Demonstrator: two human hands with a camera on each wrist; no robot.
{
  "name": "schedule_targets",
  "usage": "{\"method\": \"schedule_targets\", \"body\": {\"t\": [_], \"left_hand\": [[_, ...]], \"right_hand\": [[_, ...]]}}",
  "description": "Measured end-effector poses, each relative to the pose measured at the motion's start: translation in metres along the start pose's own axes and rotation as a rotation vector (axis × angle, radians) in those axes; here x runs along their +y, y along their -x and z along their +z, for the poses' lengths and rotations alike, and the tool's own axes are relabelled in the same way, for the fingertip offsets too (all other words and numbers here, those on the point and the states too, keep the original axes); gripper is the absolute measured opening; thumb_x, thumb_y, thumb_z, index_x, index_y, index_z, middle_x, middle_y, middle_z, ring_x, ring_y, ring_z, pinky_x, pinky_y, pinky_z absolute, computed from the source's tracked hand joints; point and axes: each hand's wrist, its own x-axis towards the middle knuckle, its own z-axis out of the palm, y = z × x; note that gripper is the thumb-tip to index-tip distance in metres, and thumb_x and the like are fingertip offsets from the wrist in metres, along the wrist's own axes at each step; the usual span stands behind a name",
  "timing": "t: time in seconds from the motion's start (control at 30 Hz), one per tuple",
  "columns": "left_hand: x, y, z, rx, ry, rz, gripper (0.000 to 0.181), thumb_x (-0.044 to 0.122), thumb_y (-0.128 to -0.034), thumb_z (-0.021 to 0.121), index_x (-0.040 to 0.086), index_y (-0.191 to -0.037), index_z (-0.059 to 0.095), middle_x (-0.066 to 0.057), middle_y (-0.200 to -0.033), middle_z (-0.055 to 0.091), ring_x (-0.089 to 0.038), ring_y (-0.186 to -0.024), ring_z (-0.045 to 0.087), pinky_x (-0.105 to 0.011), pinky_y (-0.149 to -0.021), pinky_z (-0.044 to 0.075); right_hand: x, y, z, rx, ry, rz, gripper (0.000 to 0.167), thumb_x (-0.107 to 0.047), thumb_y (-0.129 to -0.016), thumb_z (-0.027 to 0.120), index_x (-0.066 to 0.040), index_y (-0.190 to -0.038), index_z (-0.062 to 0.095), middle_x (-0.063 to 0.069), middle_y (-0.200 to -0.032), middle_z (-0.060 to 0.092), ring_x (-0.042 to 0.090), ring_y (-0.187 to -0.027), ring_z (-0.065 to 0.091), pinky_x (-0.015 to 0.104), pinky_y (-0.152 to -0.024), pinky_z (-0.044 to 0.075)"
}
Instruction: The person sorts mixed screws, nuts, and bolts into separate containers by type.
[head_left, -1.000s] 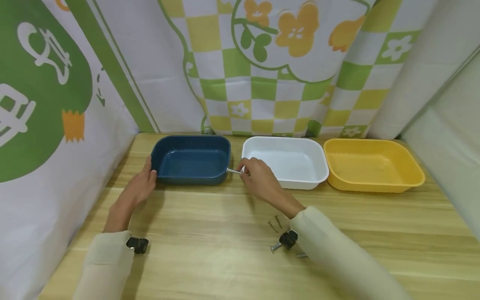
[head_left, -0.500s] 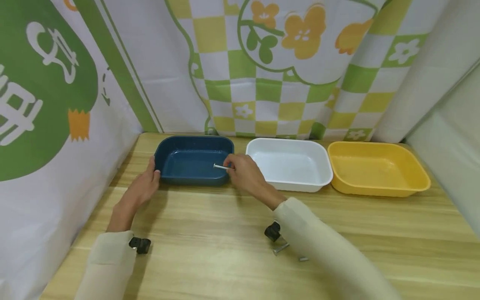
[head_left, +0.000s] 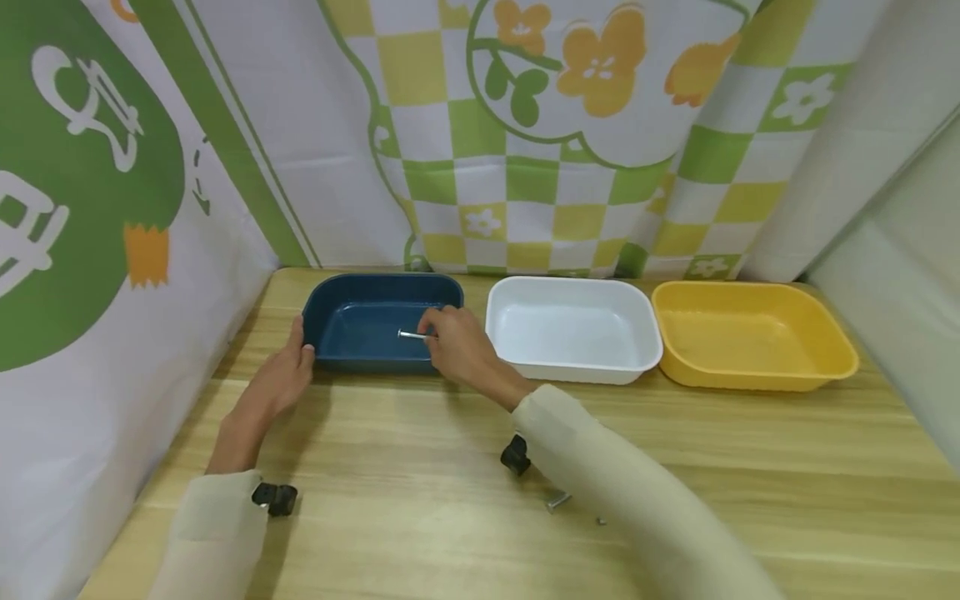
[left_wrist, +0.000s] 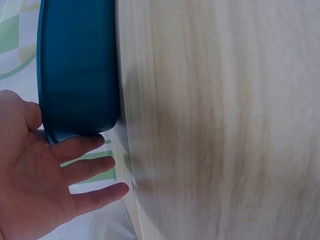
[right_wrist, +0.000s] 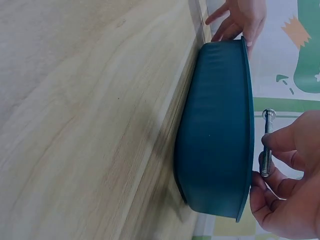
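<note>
Three trays on one worktop [head_left: 390, 517], and here's the split: one blue tray [head_left: 360, 329], one white tray [head_left: 573, 325], one yellow tray [head_left: 750, 333]! Two hands in play, one left hand [head_left: 276, 379] and one right hand [head_left: 468, 350], out of two sleeves, one left sleeve [head_left: 213, 525], one right sleeve [head_left: 645, 492]. Two black gadgets, first one [head_left: 275, 498], second one [head_left: 515, 455], one by each cuff! Over to the metal: two clear bolts, one pinched bolt [head_left: 412, 335], one lying bolt [head_left: 558, 502], plus one metal bit [head_left: 601, 522] by the right sleeve, too small to name!
</note>
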Motion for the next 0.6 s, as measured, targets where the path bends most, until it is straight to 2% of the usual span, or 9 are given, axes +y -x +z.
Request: {"method": "schedule_targets", "body": {"t": [0.17,0.3,0.43,0.6], "left_hand": [[-0.0017,0.0007,0.0002,-0.001,-0.004,-0.003,0.063,0.033,-0.1092,0.013,0.001,-0.156,-0.014,-0.041,-0.151,0.022,-0.061,-0.131,0.032,-0.064,-0.108,0.024],[-0.0015,0.002,0.0005,0.0,-0.007,-0.004,0.064,0.034,-0.109,0.012,0.001,-0.156,-0.014,-0.041,-0.15,0.023,-0.061,-0.13,0.033,-0.065,-0.108,0.025],[-0.0006,0.0012,0.0003,0.007,-0.011,0.001,0.064,0.035,-0.109,0.012,0.0,-0.156,-0.013,-0.042,-0.149,0.025,-0.062,-0.129,0.034,-0.065,-0.107,0.026],[0.0,0.0013,0.0005,0.009,-0.009,0.003,0.064,0.034,-0.1092,0.013,-0.001,-0.156,-0.013,-0.042,-0.149,0.023,-0.062,-0.129,0.034,-0.065,-0.107,0.027]], "right_hand": [[-0.0024,-0.0077,0.007,-0.034,0.113,0.01,0.014,-0.015,-0.098,0.064,-0.013,-0.109,0.073,0.001,-0.089,0.068,0.021,-0.086,0.062,0.037,-0.086,0.047],[-0.0057,-0.0102,0.0098,-0.07,0.183,0.029,0.015,-0.019,-0.097,0.064,-0.019,-0.108,0.075,0.001,-0.094,0.07,0.025,-0.095,0.064,0.042,-0.09,0.047],[-0.0081,-0.0104,0.0093,-0.1,0.177,0.056,0.015,-0.019,-0.097,0.064,-0.02,-0.106,0.075,0.002,-0.103,0.072,0.029,-0.103,0.063,0.046,-0.091,0.044],[-0.0094,-0.0108,0.008,-0.121,0.156,0.064,0.014,-0.018,-0.098,0.063,-0.018,-0.103,0.076,0.001,-0.101,0.073,0.029,-0.104,0.062,0.046,-0.09,0.042]]}}
